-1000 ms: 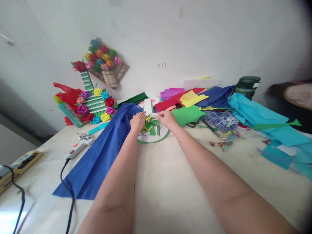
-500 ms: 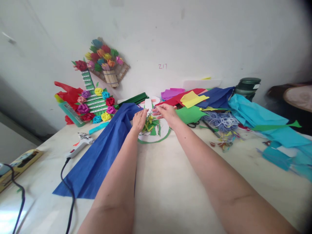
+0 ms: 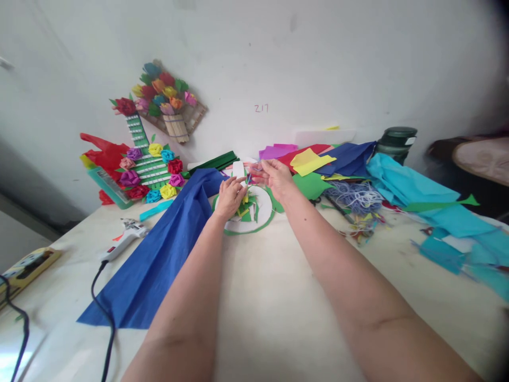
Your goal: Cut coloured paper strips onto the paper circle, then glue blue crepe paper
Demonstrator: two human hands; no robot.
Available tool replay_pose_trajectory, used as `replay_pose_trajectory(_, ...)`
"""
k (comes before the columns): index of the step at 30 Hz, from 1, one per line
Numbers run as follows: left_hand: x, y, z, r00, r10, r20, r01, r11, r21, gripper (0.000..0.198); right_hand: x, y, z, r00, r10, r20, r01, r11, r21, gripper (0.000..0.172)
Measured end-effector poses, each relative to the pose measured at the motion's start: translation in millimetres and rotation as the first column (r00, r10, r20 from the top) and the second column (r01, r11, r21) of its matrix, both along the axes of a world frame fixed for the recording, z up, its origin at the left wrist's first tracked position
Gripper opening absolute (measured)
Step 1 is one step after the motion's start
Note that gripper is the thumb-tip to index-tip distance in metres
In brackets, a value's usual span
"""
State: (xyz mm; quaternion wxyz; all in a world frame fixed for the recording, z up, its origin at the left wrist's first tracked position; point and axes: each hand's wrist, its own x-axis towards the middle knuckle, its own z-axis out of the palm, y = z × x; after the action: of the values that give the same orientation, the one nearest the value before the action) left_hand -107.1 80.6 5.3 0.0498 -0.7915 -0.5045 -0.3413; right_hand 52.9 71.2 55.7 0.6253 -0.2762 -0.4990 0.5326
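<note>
My left hand [image 3: 231,198] is above the left side of a white, rounded paper cutout with a green border [image 3: 265,208]. Its fingers are bent together near a thin dark strand, and what they pinch is too small to make out. Across from it, my right hand [image 3: 279,179] is raised with thumb and fingertips closed on something thin and pale that I cannot identify. Green and yellow paper scraps [image 3: 251,208] lie in a loose heap on the cutout, below the hands. The cutout's narrow white neck [image 3: 238,170] points toward the wall.
Blue crepe paper [image 3: 159,265] stretches along the left, beside a corded glue gun [image 3: 124,245] and a power strip [image 3: 35,262]. A flower-trimmed guitar shape [image 3: 153,167] leans on the wall. Coloured paper, tangled purple yarn [image 3: 356,196] and turquoise sheets [image 3: 413,183] cover the right side.
My left hand has come slightly down, its fingers more curled, and more of the cutout shows. My right hand remains raised opposite it. The whole view has shifted a little.
</note>
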Motion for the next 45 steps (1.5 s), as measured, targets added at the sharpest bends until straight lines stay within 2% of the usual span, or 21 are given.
replay_pose_trajectory(5, 1.5, -3.5, 2.6, 1.0, 0.013, 0.004, -0.012, 0.999, -0.034, 0.026, 10.7, -3.9, 13.9, 0.997, -0.072, 0.008, 0.071, 0.993, 0.095, 0.017)
replay_pose_trajectory(11, -0.4, -2.6, 1.2, 1.0, 0.022, 0.002, -0.022, 0.998, -0.066, 0.03, 19.9, -7.4, 22.0, 0.985, -0.139, 0.099, 0.114, 0.969, 0.219, 0.021)
replay_pose_trajectory(17, -0.2, -5.9, -0.5, 0.999, 0.001, -0.05, -0.002, 1.0, -0.024, 0.018, 23.2, -10.2, 28.6, 0.974, -0.188, 0.128, 0.148, 0.951, 0.271, 0.019)
replay_pose_trajectory(24, 1.0, -7.9, -2.1, 0.992, 0.015, -0.122, -0.016, 1.0, -0.009, 0.013, 28.9, -15.3, 40.2, 0.968, -0.252, 0.018, 0.227, 0.901, 0.37, 0.01)
replay_pose_trajectory(26, 0.7, -7.6, -2.6, 0.993, 0.022, -0.119, -0.023, 1.0, -0.004, 0.014, 27.8, -8.0, 34.5, 0.946, -0.315, 0.075, 0.267, 0.89, 0.369, 0.009)
replay_pose_trajectory(28, 0.2, -7.3, -3.0, 0.994, 0.021, -0.111, -0.021, 1.0, 0.008, 0.014, 23.4, 1.2, 23.4, 0.911, -0.358, 0.202, 0.272, 0.894, 0.356, 0.008)
replay_pose_trajectory(32, -0.3, -7.8, -3.2, 0.996, 0.017, -0.09, -0.014, 0.999, 0.039, 0.015, 7.8, 13.5, -4.9, 0.847, -0.265, 0.461, 0.148, 0.95, 0.274, 0.004)
replay_pose_trajectory(37, -0.2, -8.8, -2.1, 0.996, 0.018, -0.086, -0.016, 0.999, 0.032, 0.016, -5.0, 20.7, -35.0, 0.771, -0.164, 0.615, 0.041, 0.977, 0.208, 0.011)
replay_pose_trajectory(41, -0.3, -8.1, -1.9, 0.996, 0.004, -0.085, -0.002, 1.0, 0.023, 0.019, -7.2, 28.9, -51.2, 0.684, -0.214, 0.698, 0.039, 0.965, 0.258, 0.023)
replay_pose_trajectory(45, -1.2, -7.0, -3.3, 0.997, -0.026, -0.073, 0.031, 0.997, 0.065, 0.019, -7.8, 30.2, -55.6, 0.57, -0.326, 0.754, 0.034, 0.926, 0.375, 0.029)
